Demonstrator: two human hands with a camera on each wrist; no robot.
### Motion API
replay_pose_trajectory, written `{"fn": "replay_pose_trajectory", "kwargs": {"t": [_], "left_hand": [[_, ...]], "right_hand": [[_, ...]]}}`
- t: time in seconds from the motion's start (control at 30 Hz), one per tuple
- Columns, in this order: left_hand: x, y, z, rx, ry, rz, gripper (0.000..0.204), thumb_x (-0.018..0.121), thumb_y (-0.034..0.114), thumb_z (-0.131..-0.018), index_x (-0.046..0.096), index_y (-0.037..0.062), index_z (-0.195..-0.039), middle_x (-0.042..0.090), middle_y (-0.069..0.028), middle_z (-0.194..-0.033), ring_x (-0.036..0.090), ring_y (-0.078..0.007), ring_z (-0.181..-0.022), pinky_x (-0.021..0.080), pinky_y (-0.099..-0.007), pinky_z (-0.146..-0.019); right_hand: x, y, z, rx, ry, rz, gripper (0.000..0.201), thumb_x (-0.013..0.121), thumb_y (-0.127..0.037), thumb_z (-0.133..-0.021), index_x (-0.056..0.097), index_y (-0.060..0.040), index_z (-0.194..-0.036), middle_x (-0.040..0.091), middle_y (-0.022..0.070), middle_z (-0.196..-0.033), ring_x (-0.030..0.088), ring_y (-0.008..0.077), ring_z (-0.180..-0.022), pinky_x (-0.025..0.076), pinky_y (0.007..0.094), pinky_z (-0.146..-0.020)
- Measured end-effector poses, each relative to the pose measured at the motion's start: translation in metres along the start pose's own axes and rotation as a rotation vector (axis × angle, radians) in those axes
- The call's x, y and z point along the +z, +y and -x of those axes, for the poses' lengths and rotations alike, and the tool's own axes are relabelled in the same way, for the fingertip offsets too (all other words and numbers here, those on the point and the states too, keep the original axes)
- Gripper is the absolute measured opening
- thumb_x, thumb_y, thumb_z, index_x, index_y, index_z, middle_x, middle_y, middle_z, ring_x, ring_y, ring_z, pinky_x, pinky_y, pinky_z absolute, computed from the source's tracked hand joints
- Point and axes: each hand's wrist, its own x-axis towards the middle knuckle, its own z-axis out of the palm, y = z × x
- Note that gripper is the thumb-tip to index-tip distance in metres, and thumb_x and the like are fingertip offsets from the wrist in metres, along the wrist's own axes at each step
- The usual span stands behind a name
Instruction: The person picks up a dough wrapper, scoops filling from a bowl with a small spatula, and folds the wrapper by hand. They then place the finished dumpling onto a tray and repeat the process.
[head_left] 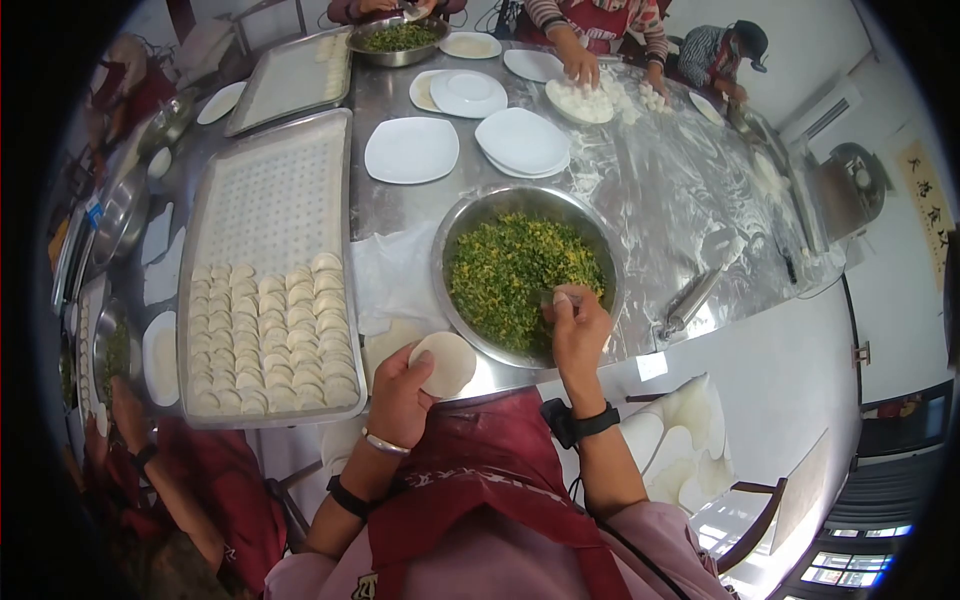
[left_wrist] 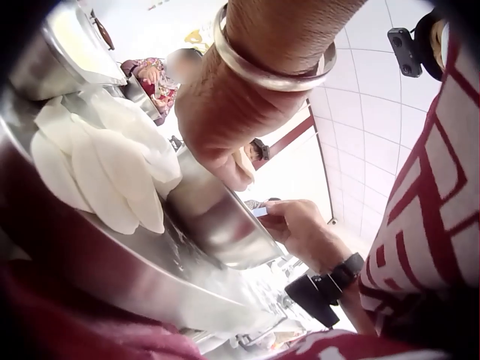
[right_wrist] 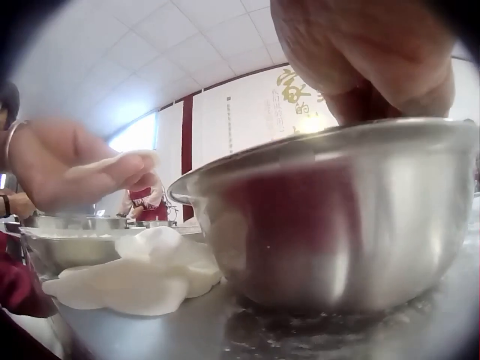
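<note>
In the head view the left hand (head_left: 402, 393) holds a round dough wrapper (head_left: 446, 366) between thumb and fingers, left of the bowl's near edge. The right hand (head_left: 582, 335) pinches a small tool, mostly hidden, over the green and yellow filling (head_left: 520, 270) in the steel bowl (head_left: 445, 312). A bit of that tool (left_wrist: 259, 212) shows in the left wrist view. Loose wrappers (right_wrist: 124, 287) lie on the table beside the bowl in the right wrist view, below the left hand (right_wrist: 75, 161).
A tray (head_left: 352, 300) with rows of folded dumplings (head_left: 270, 340) stands to the left. White plates (head_left: 412, 150) are beyond the bowl. A metal-bladed tool (head_left: 695, 298) lies at right on the floury table (head_left: 690, 190). Other people work at the far side and left.
</note>
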Motion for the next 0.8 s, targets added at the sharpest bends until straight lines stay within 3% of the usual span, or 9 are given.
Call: {"fn": "replay_pose_trajectory", "kwargs": {"t": [0.23, 0.43, 0.8], "left_hand": [[-0.003, 0.0, -0.008, 0.019, -0.005, 0.051, 0.035, 0.048, 0.01, -0.099, 0.051, -0.0094, -0.128, 0.063, -0.0163, -0.119, 0.064, -0.0259, -0.109, 0.054, -0.0391, -0.095], [0.004, 0.008, -0.017, 0.051, -0.004, 0.051, 0.037, 0.048, 0.011, -0.1, 0.05, -0.009, -0.131, 0.061, -0.0167, -0.122, 0.063, -0.0267, -0.112, 0.053, -0.0396, -0.096], [0.009, 0.013, -0.03, 0.072, 0.006, 0.08, 0.038, 0.048, 0.01, -0.1, 0.048, -0.0087, -0.133, 0.061, -0.018, -0.123, 0.063, -0.029, -0.111, 0.053, -0.0417, -0.096]], "right_hand": [[0.0, 0.005, -0.002, 0.247, -0.023, -0.386, 0.015, 0.055, -0.003, -0.094, 0.062, 0.0089, -0.099, 0.067, 0.0152, -0.083, 0.072, 0.0223, -0.07, 0.06, 0.0301, -0.062], [-0.003, 0.005, -0.007, 0.354, -0.022, -0.521, 0.015, 0.055, -0.002, -0.094, 0.061, 0.0097, -0.1, 0.066, 0.0178, -0.085, 0.073, 0.0246, -0.072, 0.06, 0.0298, -0.062], [-0.008, -0.016, -0.013, 0.6, -0.046, -0.741, 0.015, 0.052, 0.0, -0.094, 0.055, 0.012, -0.103, 0.064, 0.0212, -0.087, 0.072, 0.0331, -0.075, 0.064, 0.0378, -0.067]]}}
